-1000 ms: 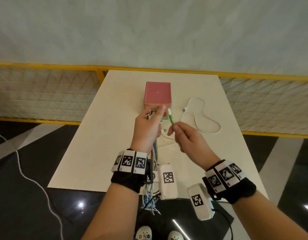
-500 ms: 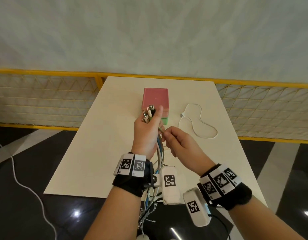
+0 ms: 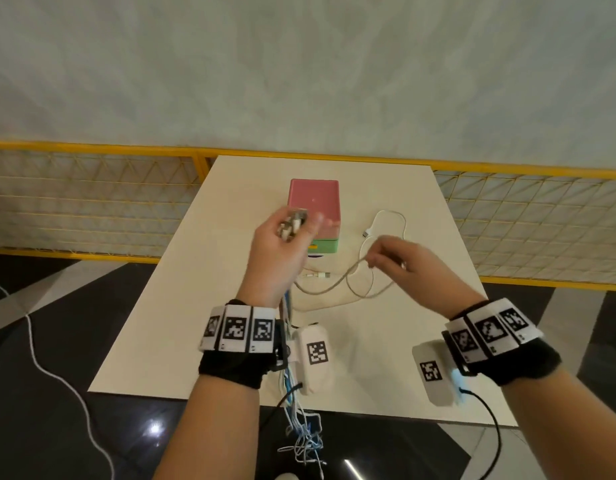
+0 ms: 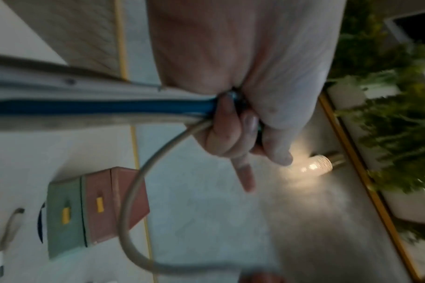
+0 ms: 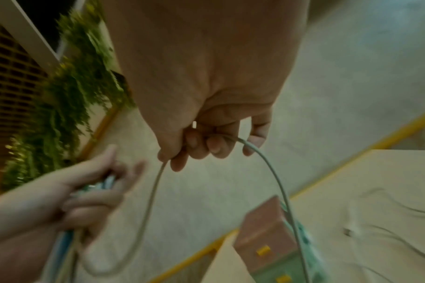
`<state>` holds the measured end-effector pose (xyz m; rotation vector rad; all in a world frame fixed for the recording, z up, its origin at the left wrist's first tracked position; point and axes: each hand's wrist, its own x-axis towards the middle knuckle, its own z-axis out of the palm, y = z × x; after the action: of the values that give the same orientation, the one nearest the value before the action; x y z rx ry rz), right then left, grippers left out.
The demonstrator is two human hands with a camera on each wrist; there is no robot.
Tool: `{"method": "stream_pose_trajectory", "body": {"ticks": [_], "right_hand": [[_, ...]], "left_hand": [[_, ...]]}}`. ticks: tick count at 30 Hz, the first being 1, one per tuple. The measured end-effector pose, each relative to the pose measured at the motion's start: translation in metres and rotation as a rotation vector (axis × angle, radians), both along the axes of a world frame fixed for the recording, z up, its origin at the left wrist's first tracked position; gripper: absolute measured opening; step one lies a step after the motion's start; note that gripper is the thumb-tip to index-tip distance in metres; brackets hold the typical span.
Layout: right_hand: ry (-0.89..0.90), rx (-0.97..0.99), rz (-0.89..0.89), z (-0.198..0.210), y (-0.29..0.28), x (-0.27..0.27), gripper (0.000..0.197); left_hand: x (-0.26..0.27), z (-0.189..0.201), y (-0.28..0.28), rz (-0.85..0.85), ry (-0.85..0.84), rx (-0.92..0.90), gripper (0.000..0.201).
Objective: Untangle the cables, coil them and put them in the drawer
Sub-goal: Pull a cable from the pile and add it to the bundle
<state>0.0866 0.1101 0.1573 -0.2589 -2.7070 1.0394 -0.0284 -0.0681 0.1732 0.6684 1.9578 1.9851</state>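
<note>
My left hand is raised above the table and grips a bundle of cables by their plug ends; the blue and grey strands hang down past my wrist below the table edge. My right hand pinches one grey cable and holds it out to the right, so it sags in a loop between both hands. A small drawer box, pink on top and green below, stands mid-table behind my left hand, with yellow handles. Both drawers look closed.
A separate white cable lies loose on the table right of the box. A yellow mesh railing runs behind the table. A white cord trails on the dark floor to the left.
My right hand has pulled the grey cable away to the right, drawing a loop out of the bundle. My left hand has risen slightly with the plug ends.
</note>
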Motion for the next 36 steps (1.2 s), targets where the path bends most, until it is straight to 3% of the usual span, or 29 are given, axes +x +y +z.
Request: {"method": "stream_pose_trajectory", "body": {"ticks": [3,5,10,13,16,21,23,27,29,31,34,36], "right_hand": [[0.130,0.014,0.027,0.027,-0.008,-0.014,0.013],[0.106,0.041,0.035,0.035,-0.004,-0.017,0.014],[-0.105,0.005,-0.069,0.026,0.030,0.003,0.025],[-0.138,-0.036,-0.107,0.022,0.032,0.006,0.022],[-0.130,0.058,-0.064,0.030,0.019,-0.001,0.020],[0.067,0.222,0.071,0.048,-0.003,-0.005,0.018],[0.109,0.168,0.060,0.050,0.002,0.000,0.018],[0.025,0.164,-0.008,0.039,0.018,0.017,0.016],[-0.013,0.153,-0.017,0.034,0.017,0.023,0.016],[-0.006,0.176,-0.002,0.035,0.010,0.023,0.015],[0.119,0.253,0.083,0.047,-0.009,0.017,0.014],[0.206,0.272,0.120,0.056,-0.018,0.013,0.014]], "left_hand": [[0.014,0.005,0.016,-0.210,0.021,-0.156,0.014],[0.012,0.007,0.017,-0.239,0.002,-0.187,0.019],[-0.022,0.002,-0.008,0.368,0.094,-0.114,0.008],[-0.023,-0.005,-0.008,0.461,0.200,-0.187,0.009],[-0.005,0.000,0.008,0.339,0.298,-0.098,0.014],[0.019,0.009,0.025,-0.130,0.246,-0.203,0.016],[0.020,0.015,0.018,-0.119,0.215,-0.178,0.014],[0.007,0.024,-0.006,0.222,0.228,-0.050,0.011],[-0.001,0.021,-0.014,0.315,0.304,-0.092,0.011],[0.004,0.021,-0.014,0.253,0.350,-0.120,0.013],[0.029,0.024,-0.005,-0.051,0.296,-0.119,0.023],[0.039,0.023,0.000,-0.161,0.338,-0.199,0.019]]}}
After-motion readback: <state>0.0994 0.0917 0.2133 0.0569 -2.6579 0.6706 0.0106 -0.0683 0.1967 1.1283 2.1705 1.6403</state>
